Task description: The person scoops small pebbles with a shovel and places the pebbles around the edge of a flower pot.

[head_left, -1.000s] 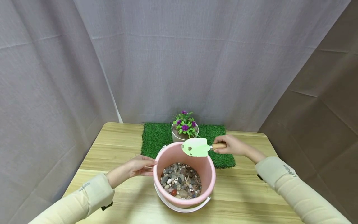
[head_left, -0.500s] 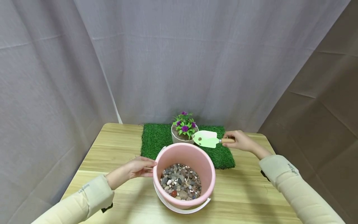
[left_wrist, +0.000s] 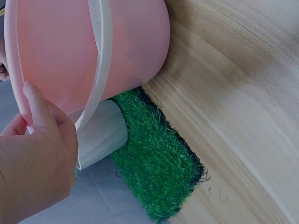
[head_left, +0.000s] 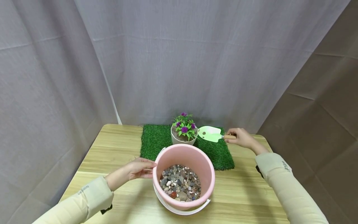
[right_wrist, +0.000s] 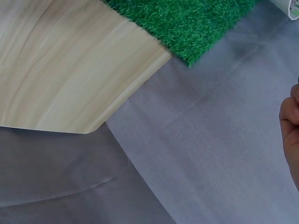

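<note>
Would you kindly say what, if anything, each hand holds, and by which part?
Right hand: the trowel, by its wooden handle. Left hand: the pink bucket, by its rim.

The trowel point(head_left: 213, 134) has shifted from over the bucket point(head_left: 183, 155) to the flowerpot point(head_left: 179, 142).

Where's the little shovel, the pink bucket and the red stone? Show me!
Little shovel point(head_left: 211, 134), head view: on its pale green blade.
Pink bucket point(head_left: 184, 156), head view: on its inner far wall.
Red stone point(head_left: 173, 194), head view: on its middle.

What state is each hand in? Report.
Left hand: pinching the round pink bucket's rim.
Right hand: gripping the light green trowel by its wooden handle.
</note>
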Demonstrator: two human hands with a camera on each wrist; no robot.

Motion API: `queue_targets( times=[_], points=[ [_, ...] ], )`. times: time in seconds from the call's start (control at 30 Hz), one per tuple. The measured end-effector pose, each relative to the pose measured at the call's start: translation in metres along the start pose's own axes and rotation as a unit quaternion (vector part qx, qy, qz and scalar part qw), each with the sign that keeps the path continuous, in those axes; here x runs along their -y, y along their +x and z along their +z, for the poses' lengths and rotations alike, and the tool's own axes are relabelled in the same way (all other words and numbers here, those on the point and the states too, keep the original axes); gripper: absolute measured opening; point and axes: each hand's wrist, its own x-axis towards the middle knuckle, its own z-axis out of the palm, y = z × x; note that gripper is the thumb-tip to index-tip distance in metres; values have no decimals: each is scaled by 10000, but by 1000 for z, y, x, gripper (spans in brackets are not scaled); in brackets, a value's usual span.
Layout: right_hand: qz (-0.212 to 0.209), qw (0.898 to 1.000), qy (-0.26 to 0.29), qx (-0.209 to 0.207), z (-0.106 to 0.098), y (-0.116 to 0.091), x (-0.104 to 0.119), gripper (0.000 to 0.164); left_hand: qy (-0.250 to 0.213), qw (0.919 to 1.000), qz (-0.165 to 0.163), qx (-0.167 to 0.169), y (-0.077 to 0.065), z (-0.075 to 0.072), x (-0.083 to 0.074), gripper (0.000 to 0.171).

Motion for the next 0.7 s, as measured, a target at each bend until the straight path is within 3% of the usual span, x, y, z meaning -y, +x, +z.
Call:
queue_targets(
  times=[0.47,0.7],
  points=[
    [63,9995,313,3,20,11,-7,13,1,10000,-27,37,-2,2,-1,43],
    [110,9996,203,-178,21,10,-18,11,-35,10000,-2,24,-2,1,0,41]
  ],
)
